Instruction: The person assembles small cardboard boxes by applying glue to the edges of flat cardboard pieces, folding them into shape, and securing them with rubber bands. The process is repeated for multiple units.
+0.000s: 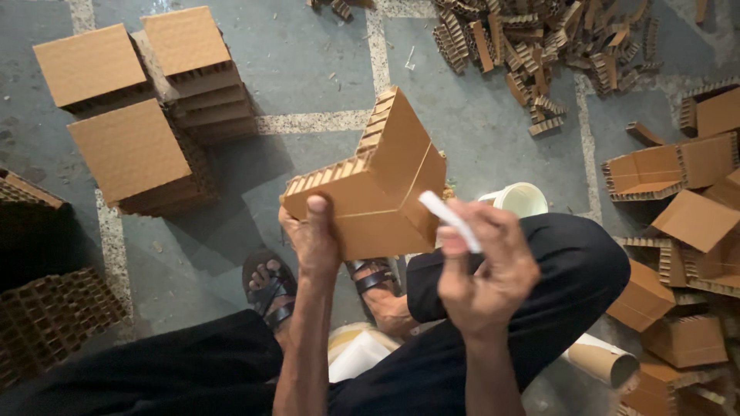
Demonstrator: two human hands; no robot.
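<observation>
Stacks (146, 115) of cardboard pads sit on the floor at left. The left hand (312, 239) grips a folded honeycomb corner piece (378, 185) by its lower left edge, thumb on the face, the piece rising up and to the right. Just right of it, the right hand (486, 270) pinches a white strip (451, 222) slanting toward the piece's right face. Scraps (539, 46) lie beyond.
</observation>
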